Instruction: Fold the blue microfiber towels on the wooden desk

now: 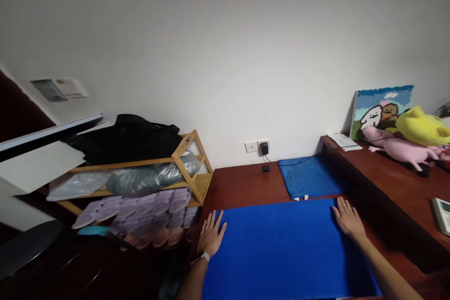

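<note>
A large bright blue cloth or mat (281,248) lies spread over the reddish-brown desk (246,185). At its far left corner my left hand (211,234) rests flat, fingers apart, with a watch at the wrist. My right hand (348,217) lies at the far right corner, its fingers stretched out over the edge. Neither hand grips anything. Beyond the mat, near the wall, sits a smaller blue folded cloth (309,176) with a white tag on its near edge.
Left of the desk stands a wooden rack (195,168) with purple slippers (144,204) and a black bag (130,138). A plug (265,148) sits in the wall. On the raised right surface are plush toys (397,145), a fluffy picture (383,108) and a calculator-like device (443,215).
</note>
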`<state>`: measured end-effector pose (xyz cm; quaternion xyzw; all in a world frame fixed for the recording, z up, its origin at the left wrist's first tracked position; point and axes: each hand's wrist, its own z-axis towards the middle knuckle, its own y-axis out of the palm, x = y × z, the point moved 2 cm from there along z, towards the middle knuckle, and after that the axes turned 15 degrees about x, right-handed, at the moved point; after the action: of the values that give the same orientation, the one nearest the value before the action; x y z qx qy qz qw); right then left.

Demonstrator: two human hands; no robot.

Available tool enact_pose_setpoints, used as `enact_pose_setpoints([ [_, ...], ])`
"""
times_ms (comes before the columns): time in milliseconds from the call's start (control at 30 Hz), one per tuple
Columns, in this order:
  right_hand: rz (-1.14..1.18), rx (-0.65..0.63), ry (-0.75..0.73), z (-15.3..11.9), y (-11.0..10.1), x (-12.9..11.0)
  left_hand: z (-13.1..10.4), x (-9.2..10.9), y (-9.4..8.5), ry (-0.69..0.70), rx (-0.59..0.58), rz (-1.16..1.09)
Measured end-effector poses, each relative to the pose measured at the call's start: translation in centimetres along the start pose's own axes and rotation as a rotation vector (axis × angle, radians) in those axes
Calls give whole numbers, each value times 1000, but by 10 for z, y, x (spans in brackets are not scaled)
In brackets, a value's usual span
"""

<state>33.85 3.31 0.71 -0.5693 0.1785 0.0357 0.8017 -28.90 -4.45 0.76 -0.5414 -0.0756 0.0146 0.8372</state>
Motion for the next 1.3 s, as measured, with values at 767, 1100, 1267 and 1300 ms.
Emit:
enact_pose_setpoints([
  [767,230,-233,-434,-176,5,-216,-112,26,-63,159,-47,-98],
  [1100,-13,-62,-156,-95,-26,37,-112,19,-54,183,-16,-76],
  [1267,11,-37,-166,-87,-27,66,-109,22,-60,162,-78,-64],
  [1300,20,-22,-171,-87,-26,67,-109,22,-61,158,-88,-63],
])
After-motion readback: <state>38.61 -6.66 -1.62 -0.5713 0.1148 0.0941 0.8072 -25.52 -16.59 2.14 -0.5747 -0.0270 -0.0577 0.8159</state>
